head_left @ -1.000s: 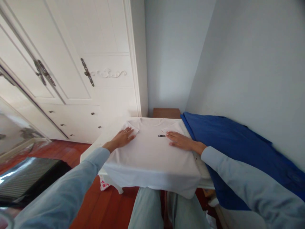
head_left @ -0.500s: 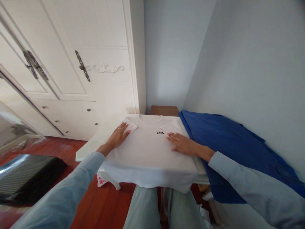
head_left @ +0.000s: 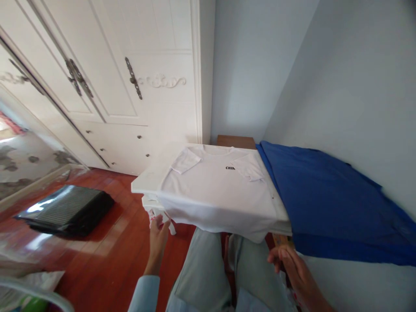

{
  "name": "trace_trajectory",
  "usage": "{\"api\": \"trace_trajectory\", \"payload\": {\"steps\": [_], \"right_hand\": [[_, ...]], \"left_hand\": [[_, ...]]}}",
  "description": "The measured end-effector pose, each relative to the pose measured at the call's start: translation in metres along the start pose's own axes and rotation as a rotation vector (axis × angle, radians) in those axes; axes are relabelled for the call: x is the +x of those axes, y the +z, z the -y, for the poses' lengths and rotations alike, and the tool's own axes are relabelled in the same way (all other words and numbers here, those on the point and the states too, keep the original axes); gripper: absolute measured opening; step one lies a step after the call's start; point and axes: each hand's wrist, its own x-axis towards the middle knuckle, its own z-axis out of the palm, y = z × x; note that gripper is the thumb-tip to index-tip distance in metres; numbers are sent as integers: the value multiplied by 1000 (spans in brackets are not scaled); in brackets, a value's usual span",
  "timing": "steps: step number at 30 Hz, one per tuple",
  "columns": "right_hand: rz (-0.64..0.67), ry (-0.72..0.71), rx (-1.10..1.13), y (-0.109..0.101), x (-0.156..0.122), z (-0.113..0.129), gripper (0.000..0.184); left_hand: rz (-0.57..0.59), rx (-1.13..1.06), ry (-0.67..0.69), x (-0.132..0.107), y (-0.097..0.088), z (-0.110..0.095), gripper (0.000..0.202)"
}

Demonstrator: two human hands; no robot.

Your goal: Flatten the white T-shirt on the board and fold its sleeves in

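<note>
A white T-shirt (head_left: 214, 186) lies spread on a white table (head_left: 146, 177), its short sleeves folded inward over the chest. Dark lettering on the chest is partly covered by one sleeve, and the hem hangs over the near edge. My left hand (head_left: 158, 236) is below the shirt's left corner, thumb and fingers apart, holding nothing. Past the right end of the hem is my right hand (head_left: 294, 266), with loosely bent fingers and nothing visible in it. Neither hand appears to touch the shirt.
A blue garment (head_left: 318, 195) drapes over the table's right side by the wall. Behind stands a white wardrobe (head_left: 162, 112), with a brown wooden box (head_left: 235, 141) beside it. A black plastic-wrapped package (head_left: 71, 210) lies on the red wooden floor (head_left: 107, 255).
Both hands have lifted off the shirt's sleeves and drawn back toward me, to below the near edge. The view has turned slightly left. The shirt keeps its shape.
</note>
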Motion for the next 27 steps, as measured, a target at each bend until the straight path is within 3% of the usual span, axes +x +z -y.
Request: {"api": "trace_trajectory", "payload": {"steps": [2, 5, 9, 11, 14, 16, 20, 23, 27], "right_hand": [[-39, 50, 63, 12, -7, 0, 51], [-73, 76, 156, 30, -12, 1, 51], [-117, 139, 320, 61, -15, 1, 49], [-113, 155, 336, 81, -17, 2, 49], [-43, 157, 307, 109, -21, -1, 51], [10, 164, 309, 125, -22, -6, 52], [-24, 164, 370, 139, -23, -24, 51], [-100, 203, 458, 134, -24, -34, 50], [-104, 238, 418, 118, -30, -35, 51]], "left_hand": [[71, 43, -63, 2, 7, 9, 39], [49, 90, -78, 2, 10, 6, 41], [-125, 33, 6, -10, 3, -22, 33], [-121, -33, 77, -27, 0, -43, 31], [82, -104, 128, -70, 9, -70, 29], [302, -123, 122, -109, 25, -77, 30], [796, -169, 18, -181, 70, -55, 42], [831, -191, 8, -207, 94, -30, 53], [932, -254, -62, -213, 107, -15, 62]]}}
